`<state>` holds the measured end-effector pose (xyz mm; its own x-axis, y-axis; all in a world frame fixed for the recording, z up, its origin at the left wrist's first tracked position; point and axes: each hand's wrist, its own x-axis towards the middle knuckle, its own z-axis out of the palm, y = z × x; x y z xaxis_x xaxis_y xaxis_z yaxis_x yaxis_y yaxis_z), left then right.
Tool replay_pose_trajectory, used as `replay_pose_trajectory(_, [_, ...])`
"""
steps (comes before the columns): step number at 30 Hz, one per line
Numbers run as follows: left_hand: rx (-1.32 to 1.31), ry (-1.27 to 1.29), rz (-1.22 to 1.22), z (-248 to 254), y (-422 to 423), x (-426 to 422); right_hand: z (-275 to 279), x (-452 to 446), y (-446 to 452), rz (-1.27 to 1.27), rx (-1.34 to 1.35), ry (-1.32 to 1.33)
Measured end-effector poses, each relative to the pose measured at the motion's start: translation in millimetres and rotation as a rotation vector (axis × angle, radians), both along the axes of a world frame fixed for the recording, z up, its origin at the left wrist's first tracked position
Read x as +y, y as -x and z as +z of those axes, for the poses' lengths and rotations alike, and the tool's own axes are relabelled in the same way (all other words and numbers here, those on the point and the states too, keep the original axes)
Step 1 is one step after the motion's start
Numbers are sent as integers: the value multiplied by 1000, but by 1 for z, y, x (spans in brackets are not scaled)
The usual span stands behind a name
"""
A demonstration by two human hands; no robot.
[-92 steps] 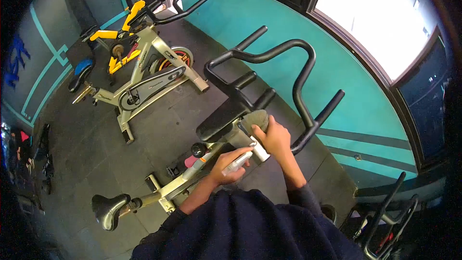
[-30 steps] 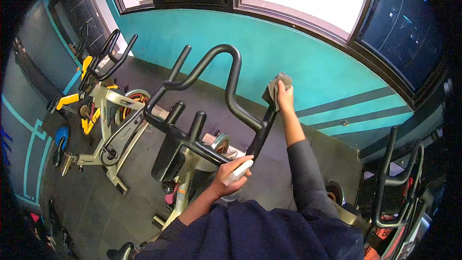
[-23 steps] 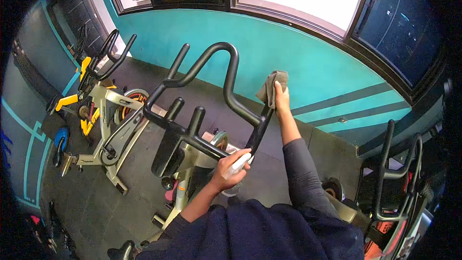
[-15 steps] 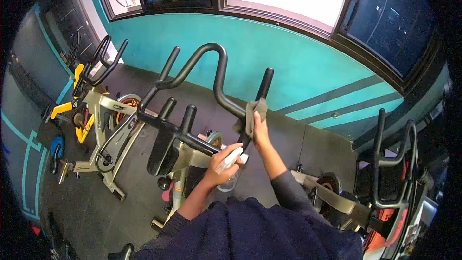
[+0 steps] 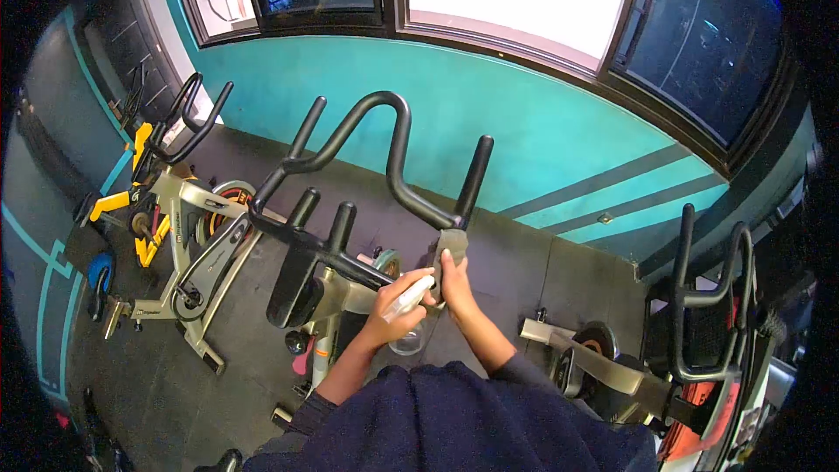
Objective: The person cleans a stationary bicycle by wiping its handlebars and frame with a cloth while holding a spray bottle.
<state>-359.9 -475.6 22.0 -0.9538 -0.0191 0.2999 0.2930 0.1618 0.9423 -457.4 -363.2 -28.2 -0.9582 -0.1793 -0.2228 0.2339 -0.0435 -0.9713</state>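
Black handlebars (image 5: 398, 135) of an exercise bike rise in front of me. My right hand (image 5: 456, 281) presses a grey-brown cloth (image 5: 451, 245) around the right side bar, low down near its bend. Just left of it, my left hand (image 5: 396, 310) is closed on a spray bottle with a white head (image 5: 411, 297); its clear body (image 5: 408, 340) shows below the hand. The two hands are close together. The upper part of the right bar sticks up bare beyond the cloth.
Another silver bike (image 5: 214, 249) and a yellow one (image 5: 147, 240) stand to the left. At the right are another bike's frame (image 5: 612, 371) and black handlebars (image 5: 686, 297). Behind runs a teal wall (image 5: 489, 114) under windows.
My right hand has gone from the pedestal area up to the right bar's tip, then slid down it with the cloth toward my left hand. The view has turned rightward.
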Motion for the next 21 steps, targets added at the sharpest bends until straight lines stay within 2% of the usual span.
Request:
replay_pose_trajectory(2, [-26, -5, -7, -4, 1, -3, 3, -5, 21, -76, 25, 22])
replay_pose_trajectory(5, [-51, -13, -18, -7, 2, -3, -24, -11, 84, -139, 206, 21])
replay_pose_trajectory(8, [-38, 16, 10, -12, 1, -3, -23, -16, 148, -223, 421, -101])
replay_pose_trajectory(9, [-38, 17, 4, -12, 1, -4, -1, -15, 156, -231, 408, -174])
replay_pose_trajectory(11, [-48, 28, 4, -6, 0, -3, -17, -20, 210, -305, 504, -240])
replay_pose_trajectory(14, [-53, 53, 8, -3, 0, -3, 25, -19, 217, -281, 468, -419])
replay_pose_trajectory(18, [-46, 37, 26, -6, 0, -1, 26, -18, 224, -300, 416, -411])
replay_pose_trajectory(20, [-57, 49, 15, -4, -1, -1, 12, -14, 231, -229, 461, -32])
replay_pose_trajectory(21, [-57, 52, 24, -6, -1, -1, 13, -11, 226, -207, 381, 86])
